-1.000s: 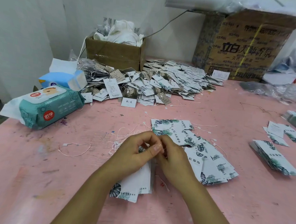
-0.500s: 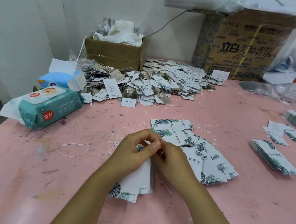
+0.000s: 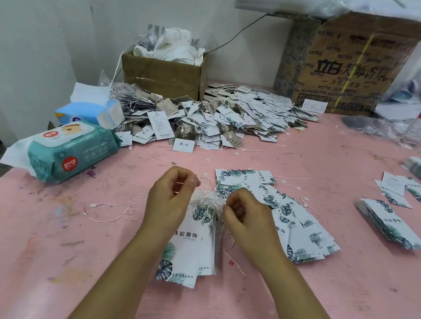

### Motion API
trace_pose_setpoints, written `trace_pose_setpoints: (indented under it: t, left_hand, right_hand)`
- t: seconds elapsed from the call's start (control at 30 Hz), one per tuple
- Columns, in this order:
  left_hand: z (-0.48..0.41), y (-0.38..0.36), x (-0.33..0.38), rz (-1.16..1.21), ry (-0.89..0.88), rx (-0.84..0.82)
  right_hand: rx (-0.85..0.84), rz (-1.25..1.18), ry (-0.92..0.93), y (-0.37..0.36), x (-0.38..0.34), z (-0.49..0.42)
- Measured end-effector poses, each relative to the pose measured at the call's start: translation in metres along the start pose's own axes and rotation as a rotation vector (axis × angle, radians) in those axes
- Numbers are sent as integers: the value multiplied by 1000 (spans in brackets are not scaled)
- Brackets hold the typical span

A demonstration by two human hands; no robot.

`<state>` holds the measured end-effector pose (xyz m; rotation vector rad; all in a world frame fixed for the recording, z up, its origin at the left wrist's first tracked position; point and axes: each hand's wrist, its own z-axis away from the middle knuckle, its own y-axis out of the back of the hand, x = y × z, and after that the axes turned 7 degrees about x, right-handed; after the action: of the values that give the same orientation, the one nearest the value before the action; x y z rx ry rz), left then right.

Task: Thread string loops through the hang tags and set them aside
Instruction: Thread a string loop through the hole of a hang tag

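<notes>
Near the front edge of the pink table (image 3: 40,258), the left hand (image 3: 168,201) pinches the top of a thin, stiff leaf-print hang-tag stack (image 3: 190,247) while the right hand (image 3: 247,219) pinches fine, limp string loops (image 3: 209,201), best gripped at the punched ends.

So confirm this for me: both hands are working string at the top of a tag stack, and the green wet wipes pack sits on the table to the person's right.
One thing is wrong: the wet wipes pack lies to the person's left, not right, as the head view shows. The rest holds: the left hand and right hand are working white string at the top of the tag stack.
</notes>
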<state>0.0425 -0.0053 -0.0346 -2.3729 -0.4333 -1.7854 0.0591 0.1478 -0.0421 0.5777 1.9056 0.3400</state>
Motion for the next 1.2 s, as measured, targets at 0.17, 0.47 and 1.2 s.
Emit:
trace_pose_setpoints:
  t: [0.17, 0.47, 1.2]
  left_hand:
    - [1, 0, -2, -181, -14, -11]
    - [11, -2, 10, -405, -212, -259]
    - [6, 0, 8, -86, -147, -245]
  right_hand:
    - [-23, -38, -1, -2, 1, -1]
    - [-56, -110, 32, -5, 3, 0]
    - [47, -109, 131, -6, 3, 2]
